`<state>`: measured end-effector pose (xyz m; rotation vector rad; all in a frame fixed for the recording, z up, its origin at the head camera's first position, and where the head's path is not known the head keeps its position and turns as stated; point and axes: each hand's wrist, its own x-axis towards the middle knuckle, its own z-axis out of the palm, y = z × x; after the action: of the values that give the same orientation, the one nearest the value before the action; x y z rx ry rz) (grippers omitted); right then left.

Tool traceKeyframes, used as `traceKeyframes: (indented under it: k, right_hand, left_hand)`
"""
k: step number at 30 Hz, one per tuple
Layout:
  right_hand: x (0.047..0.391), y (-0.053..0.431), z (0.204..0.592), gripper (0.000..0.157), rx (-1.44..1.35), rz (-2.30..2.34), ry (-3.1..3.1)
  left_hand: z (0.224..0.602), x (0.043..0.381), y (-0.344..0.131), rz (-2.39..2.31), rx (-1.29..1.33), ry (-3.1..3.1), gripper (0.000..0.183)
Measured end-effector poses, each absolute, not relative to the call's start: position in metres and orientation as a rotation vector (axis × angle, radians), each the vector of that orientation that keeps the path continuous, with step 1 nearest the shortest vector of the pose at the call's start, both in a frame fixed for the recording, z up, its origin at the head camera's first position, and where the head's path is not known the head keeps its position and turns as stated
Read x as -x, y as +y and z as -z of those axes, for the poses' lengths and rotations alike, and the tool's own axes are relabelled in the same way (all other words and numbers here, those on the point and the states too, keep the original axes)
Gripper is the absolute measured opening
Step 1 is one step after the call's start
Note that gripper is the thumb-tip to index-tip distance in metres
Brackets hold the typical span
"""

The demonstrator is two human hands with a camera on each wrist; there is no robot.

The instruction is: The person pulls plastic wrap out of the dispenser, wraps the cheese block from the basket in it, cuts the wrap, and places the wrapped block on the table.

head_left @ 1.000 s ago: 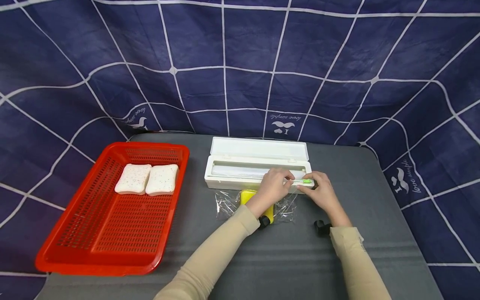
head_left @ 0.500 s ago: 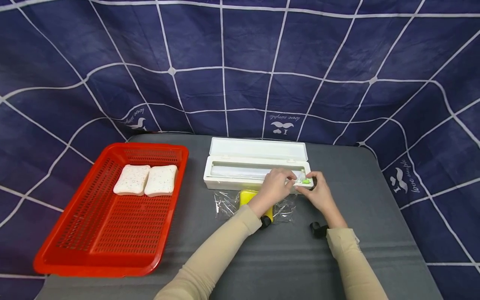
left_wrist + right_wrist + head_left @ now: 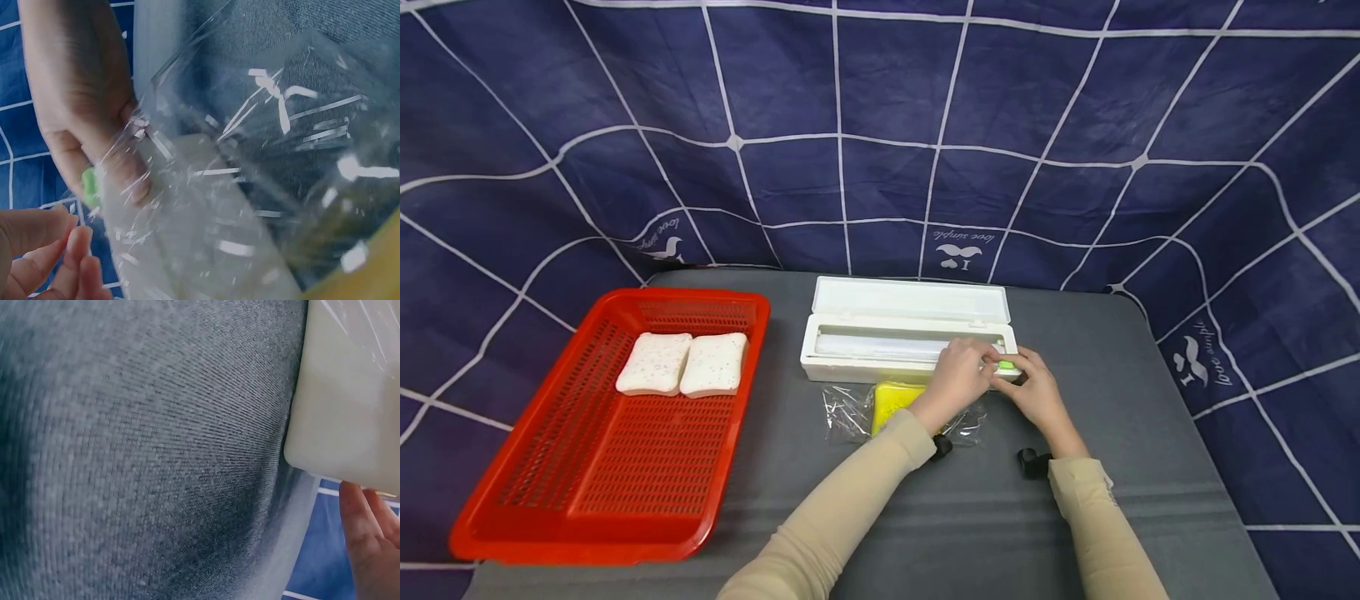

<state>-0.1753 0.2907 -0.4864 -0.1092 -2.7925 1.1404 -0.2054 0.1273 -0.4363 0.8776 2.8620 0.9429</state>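
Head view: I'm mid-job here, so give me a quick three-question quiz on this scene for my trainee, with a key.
1. True or false: the lid of the white box stands open.
2. How many white slices lie in the red basket?
3. Fill in the blank: of the person's two hands, the ___ one is nearer the red basket.

Key:
1. True; it is tipped back on the far side.
2. Two, side by side.
3. Left; the left hand is at the box, with the right hand beyond it.
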Motion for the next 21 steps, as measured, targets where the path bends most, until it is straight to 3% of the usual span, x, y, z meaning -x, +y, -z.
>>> traceKeyframes:
  k: [11,21]
  right_hand:
    - [0.176,0.289,0.482,0.032,0.137,-1.170,-2.834]
    - [0.176,0.288,0.485,0.031,0.150,-1.125,-2.804]
  left_hand:
    - [0.450,0.205,0.144,-0.944,-0.832,3.013,0.015]
    - [0.451,0.208,0.150,-0.717,-0.754,3.069,0.017]
